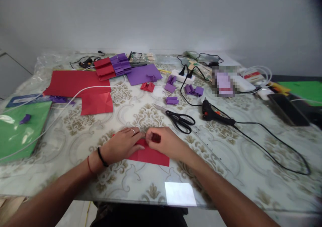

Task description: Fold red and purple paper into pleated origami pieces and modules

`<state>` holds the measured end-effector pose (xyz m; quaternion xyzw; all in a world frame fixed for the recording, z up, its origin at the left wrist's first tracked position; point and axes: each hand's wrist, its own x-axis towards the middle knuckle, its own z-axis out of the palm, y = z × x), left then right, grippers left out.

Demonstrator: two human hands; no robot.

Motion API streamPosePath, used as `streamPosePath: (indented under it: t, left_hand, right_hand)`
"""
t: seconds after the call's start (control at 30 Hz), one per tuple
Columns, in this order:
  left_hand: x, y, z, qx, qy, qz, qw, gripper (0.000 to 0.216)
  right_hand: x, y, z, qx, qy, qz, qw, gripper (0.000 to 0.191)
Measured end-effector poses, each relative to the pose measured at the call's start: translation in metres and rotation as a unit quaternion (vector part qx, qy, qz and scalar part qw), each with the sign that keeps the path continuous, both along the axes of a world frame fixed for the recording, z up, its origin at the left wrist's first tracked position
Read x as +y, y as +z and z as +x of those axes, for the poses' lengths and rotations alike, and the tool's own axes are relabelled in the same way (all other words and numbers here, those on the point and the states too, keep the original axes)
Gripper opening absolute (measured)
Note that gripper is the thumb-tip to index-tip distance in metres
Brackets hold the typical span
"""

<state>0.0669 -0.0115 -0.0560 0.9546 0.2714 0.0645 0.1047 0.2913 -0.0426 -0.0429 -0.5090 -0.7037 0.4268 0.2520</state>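
Observation:
A sheet of red paper lies on the patterned tabletop in front of me, its upper part covered by my hands. My left hand rests flat across its left side, fingers stretched to the right, with a ring on one finger. At the paper's top edge my right hand is closed in a pinch, the fingertips on the red paper close to the left fingertips. Just beyond the right hand lie black-handled scissors, their blades pointing up and left.
A black glue gun with a long cable lies at the right. Folded purple pieces, red sheets and a red-and-purple folded strip sit farther back. A power strip, a phone and green paper flank them.

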Motion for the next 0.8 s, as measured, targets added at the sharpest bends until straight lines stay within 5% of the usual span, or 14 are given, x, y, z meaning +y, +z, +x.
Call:
streamPosePath:
  t: [0.23, 0.8]
  left_hand:
    - [-0.001, -0.016, 0.003, 0.007, -0.011, 0.046, 0.999, 0.032]
    - [-0.006, 0.000, 0.004, -0.147, 0.016, -0.023, 0.989, 0.017]
  right_hand:
    - [0.002, 0.001, 0.006, -0.060, 0.032, 0.038, 0.997, 0.017]
    - [-0.001, 0.004, 0.000, -0.072, 0.039, 0.107, 0.991, 0.015]
